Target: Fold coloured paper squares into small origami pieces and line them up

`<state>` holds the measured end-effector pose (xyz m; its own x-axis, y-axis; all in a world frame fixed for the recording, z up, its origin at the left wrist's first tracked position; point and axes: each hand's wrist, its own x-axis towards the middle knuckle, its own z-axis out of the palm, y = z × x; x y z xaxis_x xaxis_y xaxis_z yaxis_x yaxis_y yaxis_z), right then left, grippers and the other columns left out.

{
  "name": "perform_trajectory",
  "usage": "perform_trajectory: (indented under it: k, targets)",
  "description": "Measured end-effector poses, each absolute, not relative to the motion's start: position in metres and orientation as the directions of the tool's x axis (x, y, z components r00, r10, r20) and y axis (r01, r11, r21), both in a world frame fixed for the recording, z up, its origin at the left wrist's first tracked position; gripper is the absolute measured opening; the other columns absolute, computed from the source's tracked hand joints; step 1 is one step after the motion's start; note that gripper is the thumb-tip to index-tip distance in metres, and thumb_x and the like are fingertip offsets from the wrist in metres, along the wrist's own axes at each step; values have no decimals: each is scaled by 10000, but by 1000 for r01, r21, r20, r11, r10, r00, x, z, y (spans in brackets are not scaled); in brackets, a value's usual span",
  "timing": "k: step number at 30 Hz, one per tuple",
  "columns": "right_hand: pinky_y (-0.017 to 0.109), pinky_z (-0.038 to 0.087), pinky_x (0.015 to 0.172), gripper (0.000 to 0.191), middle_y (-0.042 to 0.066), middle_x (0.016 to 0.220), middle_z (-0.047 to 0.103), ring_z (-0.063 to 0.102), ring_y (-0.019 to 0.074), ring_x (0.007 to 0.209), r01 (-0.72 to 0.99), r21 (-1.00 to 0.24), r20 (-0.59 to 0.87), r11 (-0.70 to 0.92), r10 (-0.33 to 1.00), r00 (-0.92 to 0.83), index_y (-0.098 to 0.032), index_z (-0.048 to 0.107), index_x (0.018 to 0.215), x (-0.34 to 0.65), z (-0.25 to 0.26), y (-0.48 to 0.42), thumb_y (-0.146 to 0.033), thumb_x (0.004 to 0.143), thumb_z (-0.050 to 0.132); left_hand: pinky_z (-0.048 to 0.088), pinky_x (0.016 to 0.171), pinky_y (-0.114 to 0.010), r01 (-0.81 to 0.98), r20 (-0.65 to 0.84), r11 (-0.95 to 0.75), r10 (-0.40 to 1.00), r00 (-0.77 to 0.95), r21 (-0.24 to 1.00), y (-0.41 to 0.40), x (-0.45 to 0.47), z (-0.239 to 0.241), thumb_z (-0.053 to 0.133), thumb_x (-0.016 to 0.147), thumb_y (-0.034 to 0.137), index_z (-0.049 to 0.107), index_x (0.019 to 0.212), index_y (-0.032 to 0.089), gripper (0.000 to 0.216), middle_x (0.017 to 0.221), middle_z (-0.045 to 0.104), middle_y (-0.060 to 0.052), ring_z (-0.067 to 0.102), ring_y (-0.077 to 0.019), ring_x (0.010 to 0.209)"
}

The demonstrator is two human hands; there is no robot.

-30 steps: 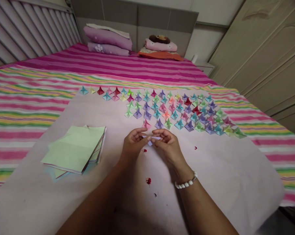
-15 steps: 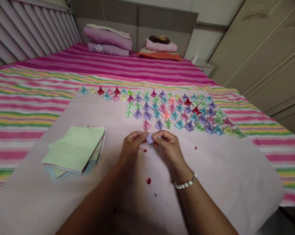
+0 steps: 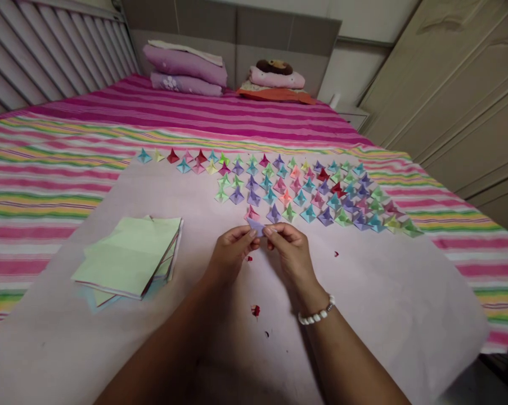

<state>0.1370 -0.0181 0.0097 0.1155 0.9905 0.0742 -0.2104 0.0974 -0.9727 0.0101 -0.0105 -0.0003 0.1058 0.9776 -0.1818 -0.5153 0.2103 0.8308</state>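
Note:
Between my two hands is a small folded piece of lavender origami paper (image 3: 257, 227), held above the pale sheet. My left hand (image 3: 233, 247) pinches its left side between thumb and fingers. At its right side, the thumb and fingertips of my right hand (image 3: 290, 244) are closed on it; a white bead bracelet (image 3: 317, 318) is on that wrist. Just beyond the fingertips stands a pink folded paper piece (image 3: 251, 214), partly covered by the lavender one. Rows of colourful folded paper pieces (image 3: 308, 214) extend behind and to the right.
A stack of square coloured paper (image 3: 127, 256), pale green on top, lies left on the pale sheet (image 3: 389, 315). Small red marks (image 3: 256, 310) show on the sheet. Striped bedding (image 3: 38, 225) surrounds it. Folded bedding (image 3: 186, 67) sits at the headboard.
The lavender paper has been turned, so a pointed flap now faces up and left. My fingers have shifted their grip slightly around it. The rows and the paper stack are unchanged.

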Motion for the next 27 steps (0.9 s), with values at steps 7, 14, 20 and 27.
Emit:
perform_trajectory:
  k: [7,14,20,27]
  targets:
    - [254,365,560,198,-32,541,555,466,108,532,-389,-920,-46,-52,999,-23,-179,662,651,139,11,-17,-355,707,733,442,648,-218,-535,-171,245,968,185,808,-10,7,4,819,599,268,724,899,128,345,693,649,-2,549,-70,624]
    - [221,369,512,178,-28,564,583,483,85,501,-473,-874,-73,-113,992,-102,-174,667,665,139,12,-18,-332,702,741,435,571,-175,-594,-167,256,965,201,763,-7,7,1,861,534,272,642,763,130,347,626,621,19,546,-50,552]
    - [225,373,473,147,-24,564,602,485,90,473,-429,-896,-89,-112,993,-73,-179,707,749,140,14,-16,-291,660,741,433,523,-182,-515,-180,223,975,133,827,-7,5,-2,842,545,300,641,744,146,322,583,620,23,563,-74,531]
    - [229,361,471,128,-29,555,597,464,97,468,-109,-992,64,65,998,7,-182,693,757,140,5,-15,-256,657,666,504,612,-239,-130,-45,41,999,-26,991,-15,8,3,719,690,346,719,829,157,235,668,683,-9,630,-133,643]
